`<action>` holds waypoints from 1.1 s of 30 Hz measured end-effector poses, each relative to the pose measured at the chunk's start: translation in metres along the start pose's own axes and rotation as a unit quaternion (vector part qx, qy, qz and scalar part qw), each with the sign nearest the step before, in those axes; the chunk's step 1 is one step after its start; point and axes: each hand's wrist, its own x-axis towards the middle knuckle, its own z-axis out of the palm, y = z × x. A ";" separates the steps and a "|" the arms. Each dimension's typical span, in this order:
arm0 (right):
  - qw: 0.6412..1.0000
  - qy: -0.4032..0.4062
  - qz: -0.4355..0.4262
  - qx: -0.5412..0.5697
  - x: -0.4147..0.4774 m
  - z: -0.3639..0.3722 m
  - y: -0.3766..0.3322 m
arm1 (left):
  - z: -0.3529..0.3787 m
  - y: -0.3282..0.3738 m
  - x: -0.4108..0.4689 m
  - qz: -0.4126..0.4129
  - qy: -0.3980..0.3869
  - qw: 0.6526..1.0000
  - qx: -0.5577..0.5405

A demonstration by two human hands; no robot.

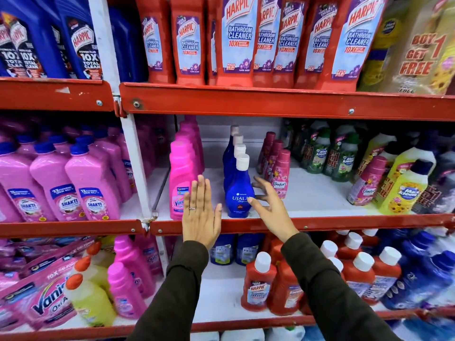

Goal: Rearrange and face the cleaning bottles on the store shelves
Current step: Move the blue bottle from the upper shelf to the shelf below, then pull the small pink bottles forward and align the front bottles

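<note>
A row of blue Ujala bottles with white caps point(238, 190) stands on the middle shelf point(320, 221), the front one at the shelf edge. My left hand point(200, 215) is flat with fingers up, just left of it, in front of a pink Vanish bottle point(179, 180). My right hand point(268, 205) is spread on the bottle's right side, fingertips near or touching it. Neither hand grips anything. A row of small Comfort bottles point(279, 175) stands to the right.
Red Harpic bathroom cleaner bottles point(236, 40) fill the upper shelf. Pink Shakti bottles point(59, 183) stand at the left. Max Kleen bottles point(401, 188) crowd the right. Red Harpic bottles point(261, 284) and pink bottles sit on the lower shelf.
</note>
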 end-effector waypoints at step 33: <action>0.906 0.340 0.158 -0.197 0.034 -0.255 0.044 | 0.049 0.084 0.007 0.015 0.012 0.999 0.033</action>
